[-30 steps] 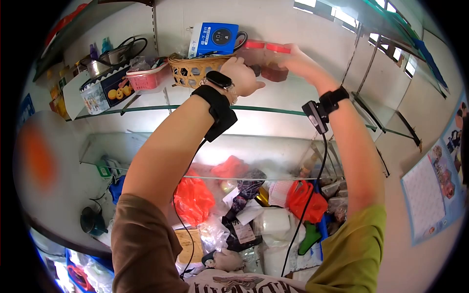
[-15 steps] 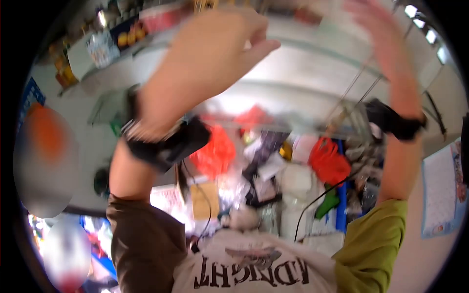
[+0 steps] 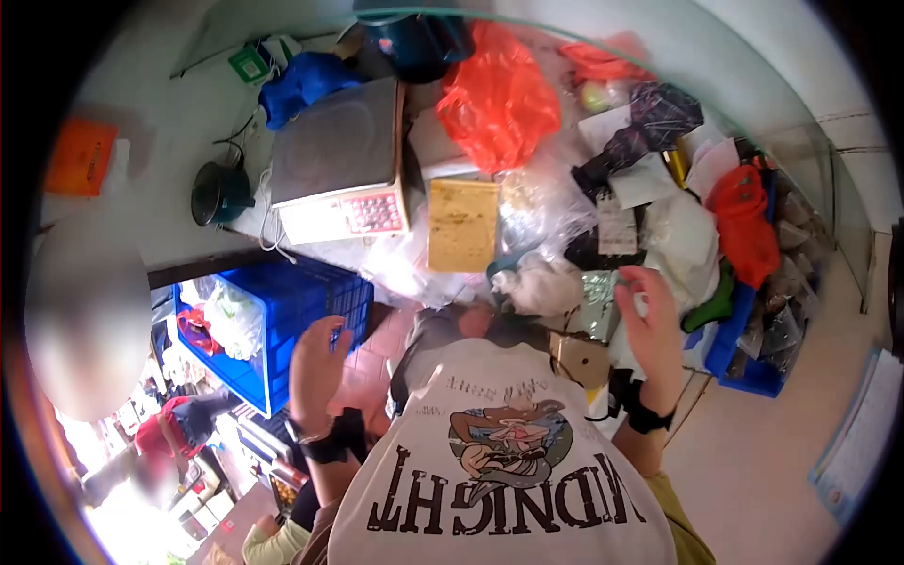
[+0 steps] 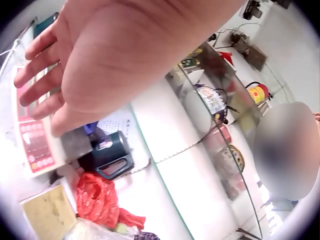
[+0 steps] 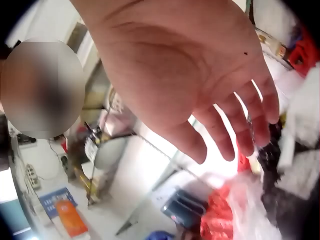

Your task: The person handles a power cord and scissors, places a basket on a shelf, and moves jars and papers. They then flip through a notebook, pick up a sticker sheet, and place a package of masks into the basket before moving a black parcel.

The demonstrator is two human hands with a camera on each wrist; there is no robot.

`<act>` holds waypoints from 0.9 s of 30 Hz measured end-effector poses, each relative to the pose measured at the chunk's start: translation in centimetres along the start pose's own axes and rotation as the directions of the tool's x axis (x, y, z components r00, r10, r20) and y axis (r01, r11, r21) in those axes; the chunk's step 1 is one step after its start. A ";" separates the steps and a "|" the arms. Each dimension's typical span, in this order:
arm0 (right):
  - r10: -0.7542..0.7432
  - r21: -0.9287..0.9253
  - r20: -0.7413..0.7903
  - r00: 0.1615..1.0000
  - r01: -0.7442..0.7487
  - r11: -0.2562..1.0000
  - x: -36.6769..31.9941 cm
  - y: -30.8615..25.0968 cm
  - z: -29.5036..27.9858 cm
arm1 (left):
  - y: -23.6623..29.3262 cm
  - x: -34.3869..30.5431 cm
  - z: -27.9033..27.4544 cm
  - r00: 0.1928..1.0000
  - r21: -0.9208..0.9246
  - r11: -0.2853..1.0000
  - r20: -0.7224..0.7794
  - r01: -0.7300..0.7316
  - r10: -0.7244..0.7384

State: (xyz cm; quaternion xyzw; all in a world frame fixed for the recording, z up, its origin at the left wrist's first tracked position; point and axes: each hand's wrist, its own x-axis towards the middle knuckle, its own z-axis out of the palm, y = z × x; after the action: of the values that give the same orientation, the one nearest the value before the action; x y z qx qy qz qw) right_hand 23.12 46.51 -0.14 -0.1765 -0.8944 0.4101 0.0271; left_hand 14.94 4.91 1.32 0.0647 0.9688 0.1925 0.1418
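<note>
My left hand (image 3: pixel 318 369) hangs beside the white shirt in the head view, near a blue crate (image 3: pixel 320 292), holding nothing. The left wrist view shows that hand (image 4: pixel 110 55) with its fingers loosely extended in front of a scale's red-and-white keypad (image 4: pixel 36 145). On the other side, my right hand (image 3: pixel 652 325) is above the cluttered counter, near a silvery packet (image 3: pixel 599 303) and a white bag (image 3: pixel 676 247). Its palm (image 5: pixel 170 65) and spread fingers are empty in the right wrist view.
On the counter are a scale (image 3: pixel 339 151), a red bag (image 3: pixel 499 99), a yellowish board (image 3: pixel 463 224), a plush toy (image 3: pixel 539 286) and a dark mug (image 3: pixel 220 193). A glass shelf edge (image 3: pixel 753 121) runs above. Another person's sleeve (image 3: pixel 275 544) shows at lower left.
Both hands have come down from the upper shelf, where the right one was at a red-lidded jar, to beside the body. The head view has tilted down towards the counter and floor.
</note>
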 end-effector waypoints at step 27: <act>0.123 -0.265 -0.097 0.988 -0.145 0.953 7.3 -2.2 28.1 | -16.0 7.7 0.1 0.839 -0.144 0.875 0.248 -0.463 0.485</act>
State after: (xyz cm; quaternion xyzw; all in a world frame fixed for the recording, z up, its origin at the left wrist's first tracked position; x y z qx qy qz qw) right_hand 10.27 27.32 -17.83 -0.2548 -0.9264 0.2771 0.0105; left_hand 6.53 -8.32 -6.95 0.3229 0.8848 0.2484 0.2261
